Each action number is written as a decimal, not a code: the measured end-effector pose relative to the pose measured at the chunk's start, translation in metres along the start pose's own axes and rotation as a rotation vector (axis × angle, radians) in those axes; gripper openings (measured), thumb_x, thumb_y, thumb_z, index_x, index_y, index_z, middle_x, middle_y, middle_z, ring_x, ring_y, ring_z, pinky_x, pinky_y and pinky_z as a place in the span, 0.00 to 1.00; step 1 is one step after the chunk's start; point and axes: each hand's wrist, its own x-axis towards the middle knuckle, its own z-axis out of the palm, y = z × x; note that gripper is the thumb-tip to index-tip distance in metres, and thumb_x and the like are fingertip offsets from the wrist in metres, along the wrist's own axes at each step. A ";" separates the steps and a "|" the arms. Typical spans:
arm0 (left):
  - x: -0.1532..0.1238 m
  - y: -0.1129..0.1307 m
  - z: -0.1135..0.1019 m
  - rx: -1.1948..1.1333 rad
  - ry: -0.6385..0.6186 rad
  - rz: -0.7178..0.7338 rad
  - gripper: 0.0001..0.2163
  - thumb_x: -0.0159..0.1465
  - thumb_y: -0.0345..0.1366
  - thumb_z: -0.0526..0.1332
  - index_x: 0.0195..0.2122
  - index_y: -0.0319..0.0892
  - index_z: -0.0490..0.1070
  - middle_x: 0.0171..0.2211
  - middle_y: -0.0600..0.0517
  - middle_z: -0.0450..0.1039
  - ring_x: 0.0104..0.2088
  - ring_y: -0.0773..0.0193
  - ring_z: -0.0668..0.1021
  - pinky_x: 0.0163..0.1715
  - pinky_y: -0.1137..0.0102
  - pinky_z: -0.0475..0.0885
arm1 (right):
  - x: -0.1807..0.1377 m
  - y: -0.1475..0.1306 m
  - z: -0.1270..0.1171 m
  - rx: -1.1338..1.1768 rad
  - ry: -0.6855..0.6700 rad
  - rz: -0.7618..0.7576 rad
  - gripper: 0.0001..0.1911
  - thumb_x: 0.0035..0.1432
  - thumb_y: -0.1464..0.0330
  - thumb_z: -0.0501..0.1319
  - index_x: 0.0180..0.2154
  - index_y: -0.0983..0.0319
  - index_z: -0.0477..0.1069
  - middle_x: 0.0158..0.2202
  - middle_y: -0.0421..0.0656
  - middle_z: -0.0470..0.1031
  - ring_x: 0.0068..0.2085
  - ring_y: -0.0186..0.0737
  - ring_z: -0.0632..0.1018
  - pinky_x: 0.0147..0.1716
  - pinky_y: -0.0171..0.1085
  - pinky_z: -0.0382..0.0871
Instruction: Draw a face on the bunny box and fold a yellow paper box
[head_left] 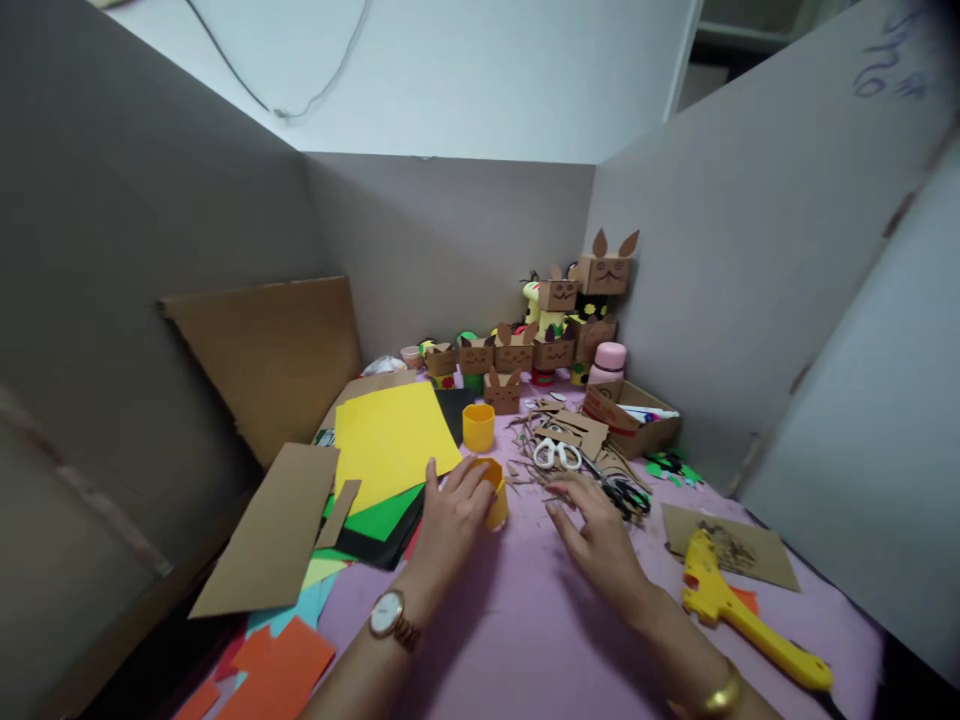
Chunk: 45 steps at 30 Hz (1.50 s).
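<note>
My left hand point(457, 505) has its fingers curled over the rim of a yellow-orange paper tube point(497, 510) standing on the table, partly hidden by those fingers. Just behind it stands a second yellow-orange tube point(478, 428), untouched. My right hand point(596, 535) hovers low over the purple table, fingers apart and holding nothing. Close to its fingertips lie white-handled scissors point(557, 455) and black-handled scissors point(626, 497) among cardboard scraps point(577, 430).
Left lie yellow sheets point(394, 435), cardboard point(270, 530) and orange paper point(277, 670). Several cardboard animal-head figures point(514, 352) line the back. A cardboard box point(634, 425), a pink bottle point(608, 362) and a yellow glue gun point(739, 610) are on the right. Grey panels enclose the table.
</note>
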 end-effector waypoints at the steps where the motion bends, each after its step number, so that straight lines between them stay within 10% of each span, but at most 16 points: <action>1: 0.001 -0.002 -0.001 -0.012 0.009 -0.003 0.08 0.63 0.27 0.52 0.36 0.43 0.69 0.44 0.47 0.76 0.51 0.53 0.71 0.52 0.39 0.49 | -0.007 0.000 -0.010 -0.035 -0.027 0.032 0.10 0.59 0.68 0.51 0.41 0.60 0.69 0.41 0.48 0.75 0.43 0.47 0.74 0.41 0.44 0.68; 9: -0.015 -0.012 0.013 -0.125 0.109 0.041 0.10 0.63 0.26 0.51 0.41 0.42 0.68 0.37 0.49 0.79 0.47 0.53 0.75 0.55 0.42 0.36 | -0.086 0.015 -0.039 -0.491 -0.521 0.499 0.18 0.53 0.70 0.54 0.47 0.61 0.68 0.43 0.53 0.74 0.37 0.53 0.78 0.30 0.43 0.70; 16: -0.037 -0.005 0.034 -0.306 0.364 0.028 0.10 0.60 0.26 0.54 0.39 0.45 0.71 0.33 0.51 0.80 0.40 0.54 0.77 0.57 0.46 0.38 | -0.084 0.017 -0.020 -0.480 -0.437 0.575 0.15 0.58 0.74 0.47 0.40 0.59 0.69 0.41 0.49 0.73 0.39 0.46 0.78 0.31 0.38 0.70; 30: -0.035 -0.007 0.017 -0.367 0.345 -0.076 0.07 0.60 0.30 0.55 0.36 0.44 0.73 0.30 0.50 0.78 0.37 0.56 0.75 0.56 0.46 0.45 | 0.023 -0.001 -0.010 -0.302 -0.155 0.307 0.15 0.57 0.76 0.51 0.44 0.60 0.70 0.43 0.51 0.70 0.40 0.46 0.75 0.37 0.40 0.68; 36: -0.025 0.004 0.001 -0.340 0.110 0.034 0.09 0.63 0.30 0.52 0.37 0.45 0.71 0.31 0.53 0.77 0.39 0.61 0.74 0.58 0.51 0.41 | 0.025 -0.030 0.003 0.154 -0.325 -0.117 0.10 0.60 0.70 0.54 0.42 0.57 0.71 0.55 0.47 0.62 0.53 0.43 0.65 0.51 0.41 0.60; 45: -0.004 0.024 -0.046 -0.863 -0.343 -0.296 0.08 0.61 0.37 0.55 0.27 0.43 0.68 0.30 0.53 0.70 0.37 0.61 0.72 0.53 0.57 0.55 | 0.011 -0.020 -0.001 0.862 -0.328 0.157 0.14 0.60 0.59 0.55 0.27 0.61 0.68 0.36 0.43 0.69 0.39 0.38 0.70 0.40 0.36 0.63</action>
